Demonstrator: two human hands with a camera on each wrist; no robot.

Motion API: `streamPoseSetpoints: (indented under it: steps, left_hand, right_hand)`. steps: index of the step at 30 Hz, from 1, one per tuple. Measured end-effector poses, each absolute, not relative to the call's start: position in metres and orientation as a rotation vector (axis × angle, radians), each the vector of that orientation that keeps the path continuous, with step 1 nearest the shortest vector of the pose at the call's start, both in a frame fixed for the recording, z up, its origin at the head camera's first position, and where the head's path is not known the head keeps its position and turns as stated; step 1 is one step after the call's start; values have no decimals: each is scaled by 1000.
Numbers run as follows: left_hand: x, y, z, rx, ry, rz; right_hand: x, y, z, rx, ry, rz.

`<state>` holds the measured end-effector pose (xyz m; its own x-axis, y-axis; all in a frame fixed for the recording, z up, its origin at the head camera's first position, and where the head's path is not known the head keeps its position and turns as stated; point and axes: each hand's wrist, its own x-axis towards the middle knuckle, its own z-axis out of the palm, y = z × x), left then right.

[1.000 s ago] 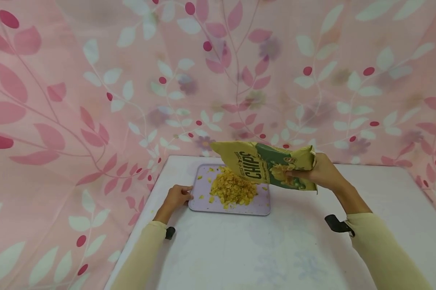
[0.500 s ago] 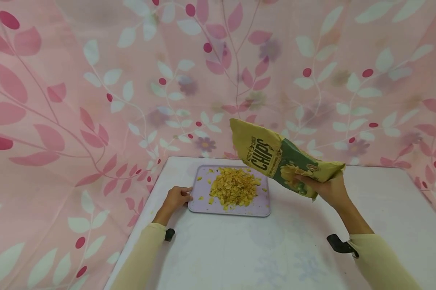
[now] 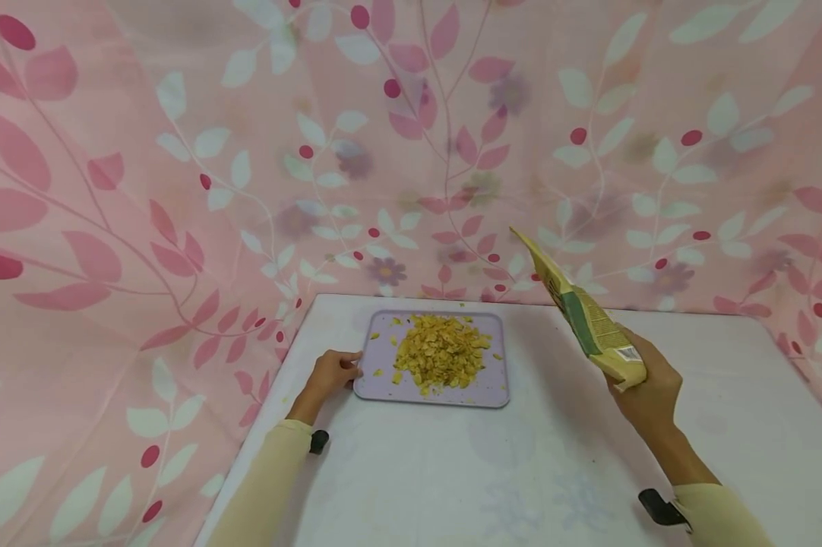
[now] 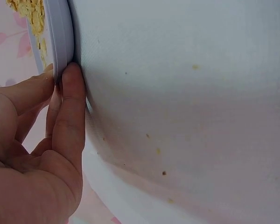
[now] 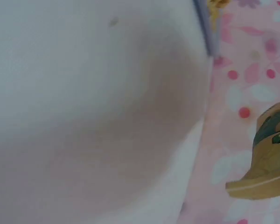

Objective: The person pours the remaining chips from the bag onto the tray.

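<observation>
A heap of yellow chips (image 3: 441, 353) lies on a lavender tray (image 3: 411, 395), with a few loose pieces around the pile. My left hand (image 3: 332, 374) holds the tray's left edge; in the left wrist view, thumb and fingers pinch the rim (image 4: 61, 37). My right hand (image 3: 650, 384) grips the bottom end of a yellow and green chip bag (image 3: 585, 319) above the table, right of the tray. The bag slants, its upper end up and to the left, with its narrow side towards me. Only a corner of the bag (image 5: 270, 158) shows in the right wrist view.
A white cloth (image 3: 452, 471) covers the table, with small crumbs on it near the left hand. Pink floral curtain (image 3: 411, 152) hangs along the back and left sides. Black wrist straps (image 3: 660, 507) sit at both sleeves.
My right hand has drawn the chip bag away from over the tray, to the right and nearer, turning it edge-on and tipping its upper end up. The left hand and tray have stayed put.
</observation>
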<state>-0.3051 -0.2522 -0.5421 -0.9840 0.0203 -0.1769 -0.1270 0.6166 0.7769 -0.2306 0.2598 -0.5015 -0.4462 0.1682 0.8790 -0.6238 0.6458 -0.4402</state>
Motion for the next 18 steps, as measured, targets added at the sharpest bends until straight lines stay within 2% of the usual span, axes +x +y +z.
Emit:
streamPoseSetpoints:
  steps: [8,18]
  left_hand:
    - [-305,-251,-543,-87,2663,1308]
    - [-304,-253,-547,-87,2664,1320]
  right_hand:
    - [-228,280,-534,420,-2101,770]
    - [-224,274,-554,472,-2297,517]
